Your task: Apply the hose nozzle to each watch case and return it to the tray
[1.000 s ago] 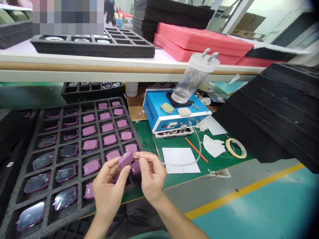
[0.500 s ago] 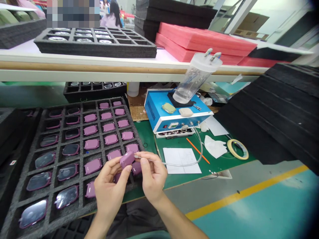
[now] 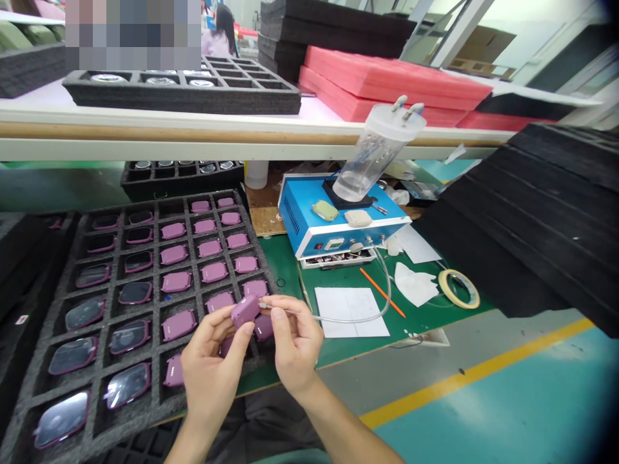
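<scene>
My left hand pinches a small purple case between thumb and fingers, just above the near right corner of a black foam tray. My right hand is closed on a thin metal nozzle at the end of a clear tube, its tip held against the case's right edge. The tube runs back to a blue box on the green mat.
The foam tray holds several purple cases and glass-fronted units in its cells. On the blue box stand a clear tilted canister and two small parts. White paper, an orange stick, a tape roll and black foam sheets lie right.
Both hands keep the same hold on the case and the nozzle. Only the view shifts slightly.
</scene>
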Demonstrator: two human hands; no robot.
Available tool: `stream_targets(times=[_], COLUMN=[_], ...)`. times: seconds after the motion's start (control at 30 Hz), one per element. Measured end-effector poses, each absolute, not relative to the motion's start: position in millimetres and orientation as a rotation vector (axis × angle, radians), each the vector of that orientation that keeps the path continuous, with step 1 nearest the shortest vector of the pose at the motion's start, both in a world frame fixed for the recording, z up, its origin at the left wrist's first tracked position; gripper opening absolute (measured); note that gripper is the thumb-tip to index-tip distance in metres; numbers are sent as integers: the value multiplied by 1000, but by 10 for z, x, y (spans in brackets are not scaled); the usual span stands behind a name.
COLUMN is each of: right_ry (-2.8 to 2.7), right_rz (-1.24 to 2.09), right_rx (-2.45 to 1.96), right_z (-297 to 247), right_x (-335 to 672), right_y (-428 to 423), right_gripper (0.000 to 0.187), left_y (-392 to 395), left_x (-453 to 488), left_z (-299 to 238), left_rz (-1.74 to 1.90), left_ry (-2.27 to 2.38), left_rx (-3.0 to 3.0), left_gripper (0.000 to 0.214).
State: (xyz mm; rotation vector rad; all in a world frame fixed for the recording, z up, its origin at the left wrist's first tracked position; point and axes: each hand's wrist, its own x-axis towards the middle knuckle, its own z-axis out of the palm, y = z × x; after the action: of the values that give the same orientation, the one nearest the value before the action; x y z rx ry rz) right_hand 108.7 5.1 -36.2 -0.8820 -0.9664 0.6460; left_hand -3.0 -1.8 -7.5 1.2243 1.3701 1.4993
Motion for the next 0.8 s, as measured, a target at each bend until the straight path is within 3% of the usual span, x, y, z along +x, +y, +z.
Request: stream_targets(times=[0.57, 0.8], right_ry=[-950, -905], right_rz=[675, 715], right_rx=[-862, -916], right_z=[-349, -349], right_x=[1089, 1107], right_y=[21, -78], right_gripper=[15, 12], left_y=[-54, 1092], left_x=[-222, -842], left_z=[23, 571], left_rz=[1377, 1241], left_ry=[1390, 1794], left_rx=[1136, 1795], left_gripper=[36, 15])
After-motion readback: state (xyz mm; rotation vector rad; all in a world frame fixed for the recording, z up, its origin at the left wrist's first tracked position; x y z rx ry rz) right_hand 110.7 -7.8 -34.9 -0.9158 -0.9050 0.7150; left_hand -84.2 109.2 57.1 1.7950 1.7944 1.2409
